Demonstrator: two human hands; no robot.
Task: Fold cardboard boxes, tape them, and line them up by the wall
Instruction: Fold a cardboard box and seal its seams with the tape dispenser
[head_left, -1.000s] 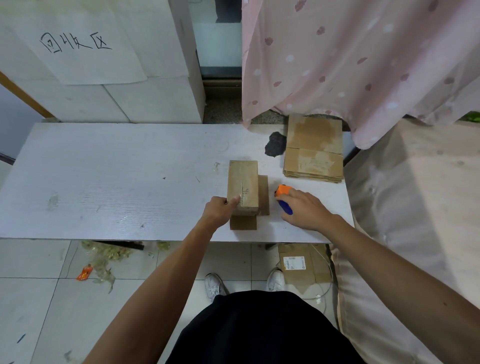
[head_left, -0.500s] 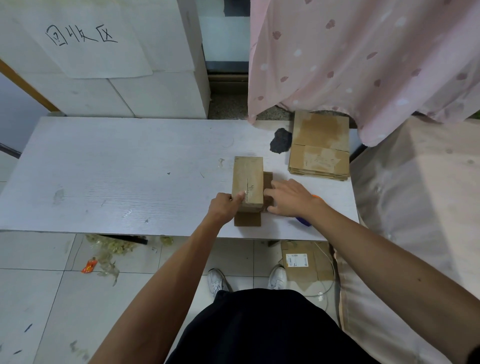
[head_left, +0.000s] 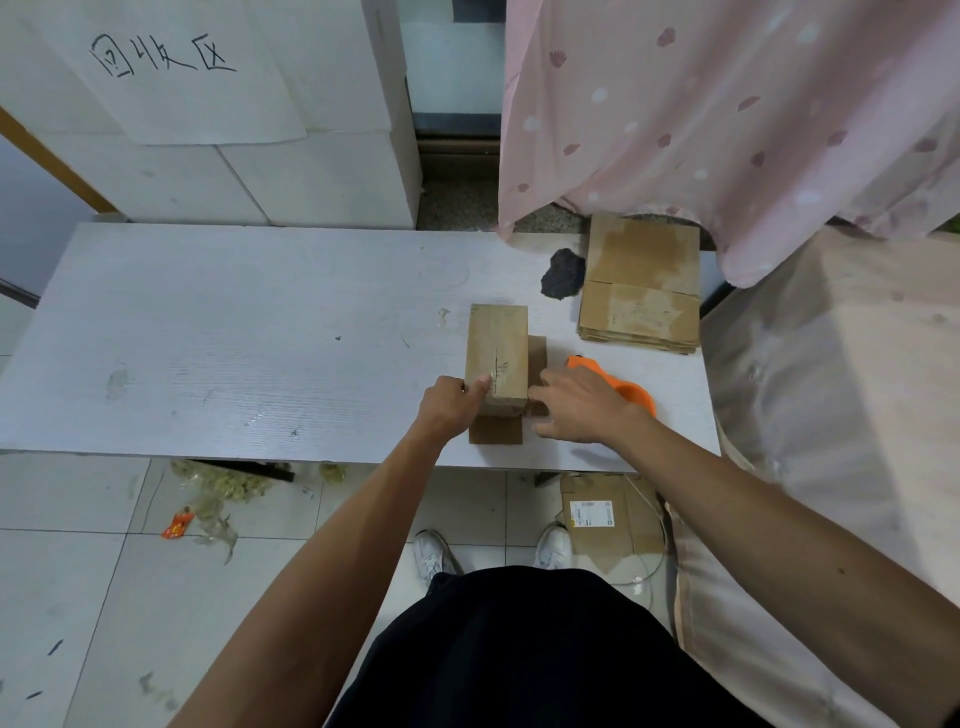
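Observation:
A small brown cardboard box (head_left: 496, 348) stands on the white table (head_left: 234, 338) near its front edge, with flaps sticking out flat at its near end and right side. My left hand (head_left: 451, 409) grips the box's near left corner, thumb on top. My right hand (head_left: 579, 408) lies just right of the box, and its fingertips touch the right side flap (head_left: 538, 364). An orange tape dispenser (head_left: 631, 392) lies on the table behind my right hand, partly hidden by it.
A stack of flat cardboard blanks (head_left: 641, 291) lies at the table's back right, beside a dark patch (head_left: 562, 273). White blocks (head_left: 270, 176) stand behind the table and a pink curtain (head_left: 727, 130) hangs at the right. Scraps and a flattened carton (head_left: 605, 514) lie on the floor.
My right hand let go of the orange tape dispenser and moved left to the box's right flap. My left hand stayed on the box's near corner.

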